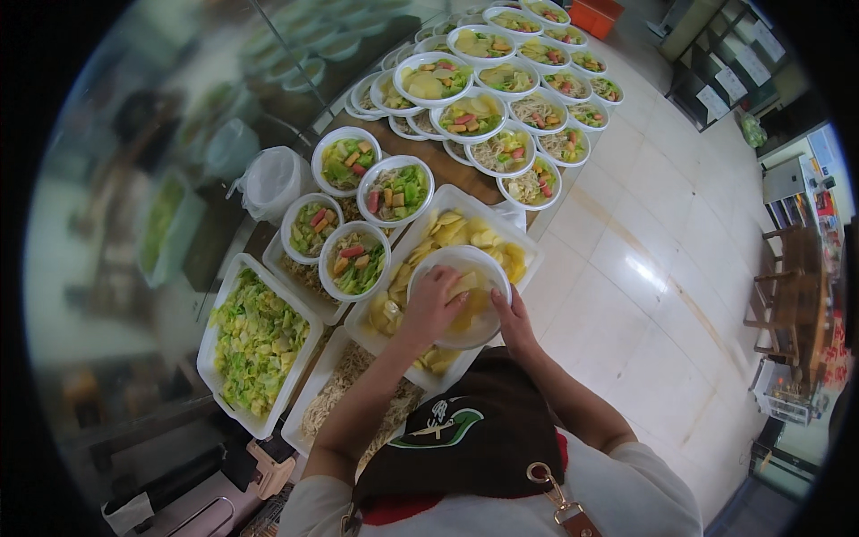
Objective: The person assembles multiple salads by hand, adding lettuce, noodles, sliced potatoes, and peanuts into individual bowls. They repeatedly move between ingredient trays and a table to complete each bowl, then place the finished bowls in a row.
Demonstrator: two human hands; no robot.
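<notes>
A round white plastic bowl is held over a large white tub of sliced potato. My right hand grips the bowl's right rim, thumb along the edge. Inside the bowl, the fingers of my left hand are bent around pale yellow potato slices; the fingertips are partly hidden. Just beyond the left wrist stand several filled bowls, among them one bowl with greens, sausage and tofu-like cubes.
At the left is a tub of chopped cabbage; nearer me, a tub of pale shreds. Many filled bowls crowd the table's far end, some stacked. A bag-lined white container stands by the glass. Tiled floor lies right.
</notes>
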